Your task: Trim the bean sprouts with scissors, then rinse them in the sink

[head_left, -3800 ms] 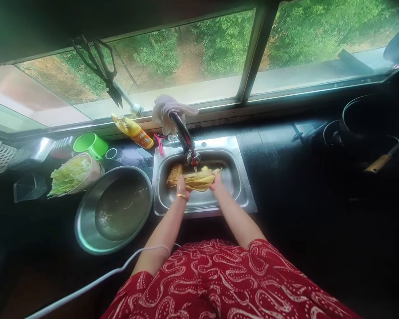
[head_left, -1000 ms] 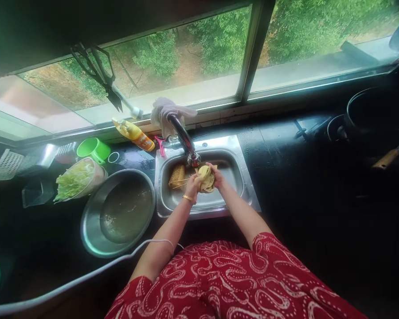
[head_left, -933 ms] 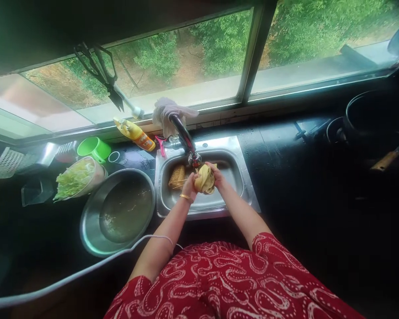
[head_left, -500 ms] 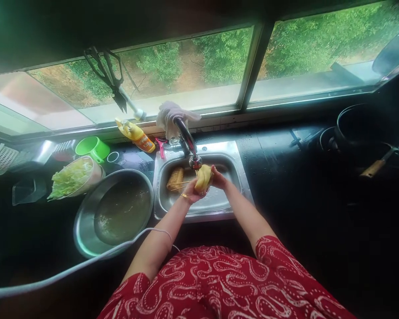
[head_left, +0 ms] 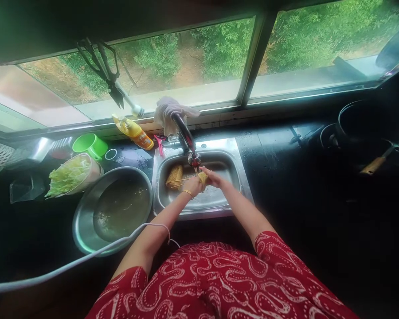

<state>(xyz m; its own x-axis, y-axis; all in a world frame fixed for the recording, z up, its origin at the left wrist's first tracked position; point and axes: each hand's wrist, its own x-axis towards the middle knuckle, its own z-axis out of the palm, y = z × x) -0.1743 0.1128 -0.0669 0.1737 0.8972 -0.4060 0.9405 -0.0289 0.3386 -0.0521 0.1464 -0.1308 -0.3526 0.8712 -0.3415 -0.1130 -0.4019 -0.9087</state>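
My left hand [head_left: 194, 185] and my right hand [head_left: 211, 177] are pressed together around a small bunched-up yellow cloth [head_left: 202, 178], held over the steel sink [head_left: 239, 181] just under the tap spout [head_left: 193, 157]. Only a bit of the cloth shows between the fingers. A brownish scrubbing sponge [head_left: 174, 176] lies in the sink to the left of my hands. A gold bangle sits on my left wrist.
Left of the sink stand a large steel basin [head_left: 113, 208] with murky water, a bowl of cut cabbage [head_left: 69, 175], a green cup [head_left: 89, 144] and a yellow bottle [head_left: 134, 131]. A rag hangs on the tap. A dark pot [head_left: 362, 122] and wooden-handled tool are at right.
The yellow cloth was stretched flat between both hands, then folded and bunched; now it is squeezed into a small wad between my palms.
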